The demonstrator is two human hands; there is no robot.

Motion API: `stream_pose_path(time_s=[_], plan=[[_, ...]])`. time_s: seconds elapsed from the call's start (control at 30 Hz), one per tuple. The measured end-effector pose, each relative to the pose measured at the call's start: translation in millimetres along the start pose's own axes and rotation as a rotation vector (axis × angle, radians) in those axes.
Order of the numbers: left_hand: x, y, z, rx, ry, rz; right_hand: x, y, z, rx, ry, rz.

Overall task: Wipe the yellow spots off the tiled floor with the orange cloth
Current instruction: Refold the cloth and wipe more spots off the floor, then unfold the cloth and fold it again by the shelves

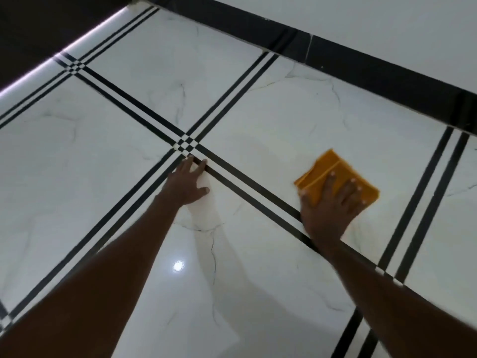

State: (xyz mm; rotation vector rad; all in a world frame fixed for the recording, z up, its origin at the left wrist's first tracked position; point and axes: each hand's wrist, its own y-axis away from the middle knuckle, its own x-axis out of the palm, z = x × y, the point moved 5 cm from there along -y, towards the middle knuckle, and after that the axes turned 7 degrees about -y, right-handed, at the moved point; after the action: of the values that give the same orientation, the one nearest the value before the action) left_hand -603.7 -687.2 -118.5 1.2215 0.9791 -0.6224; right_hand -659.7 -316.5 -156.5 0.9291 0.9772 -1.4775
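Our right hand [329,202] presses the orange cloth [335,174] flat under spread fingers [348,187]; our left hand [187,182] rests wide open on the tiled floor [129,151].

No text, label, brand, number or sign can be read anywhere, neither on the orange cloth [338,177] nor on the tiled floor [129,104] around it.

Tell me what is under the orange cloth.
The cloth lies flat on a white floor tile, pressed down by the right hand. Whether any yellow spot remains beneath cannot be seen; cloth and hand cover it.
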Motion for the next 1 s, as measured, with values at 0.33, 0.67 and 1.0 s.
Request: stream_pose_path(time_s=[0.33, 0.67, 1.0], plan=[[-48.8, 18.7, -4.7, -0.089, 0.411, -0.024, 27.7, -9.5, 179.2, -0.576, -0.014, 0.511], [-334.3, 138.1, -20.1, -0.116, 1.198, -0.209, -306.1, -112.4, 323.2, 0.04, -0.782, 0.885], [-693.9, 368.6, 5.5, 0.156, 1.468, -0.347, -716.9, -126.0, 449.6, -0.06, -1.104, 0.854]])
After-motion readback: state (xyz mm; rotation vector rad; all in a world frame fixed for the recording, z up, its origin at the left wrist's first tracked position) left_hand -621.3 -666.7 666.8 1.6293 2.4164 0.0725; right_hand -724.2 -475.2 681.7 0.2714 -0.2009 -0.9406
